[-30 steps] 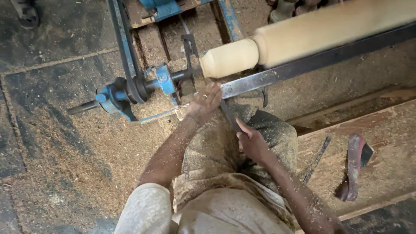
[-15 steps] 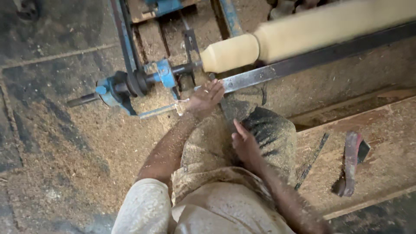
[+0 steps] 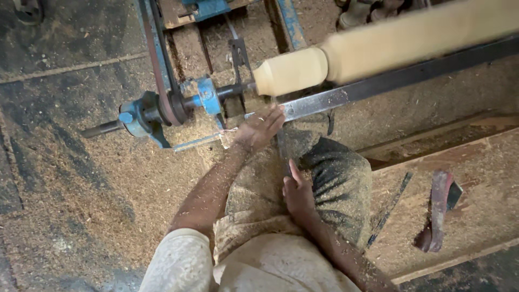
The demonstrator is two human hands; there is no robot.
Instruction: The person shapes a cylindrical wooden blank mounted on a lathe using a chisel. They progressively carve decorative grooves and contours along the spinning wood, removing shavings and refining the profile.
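Left hand (image 3: 262, 127) rested, fingers spread, on the flat grey steel tool-rest bar (image 3: 346, 96) just below the pale turned wooden cylinder (image 3: 292, 70). Right hand (image 3: 297, 194) gripped a thin dark chisel (image 3: 282, 151) against the sawdust-covered knee (image 3: 335, 184).

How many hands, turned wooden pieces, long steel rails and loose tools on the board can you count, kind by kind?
Hands: 2, left hand and right hand
Turned wooden piece: 1
Long steel rail: 1
Loose tools on the board: 2, dark blade and reddish tool
Total: 6
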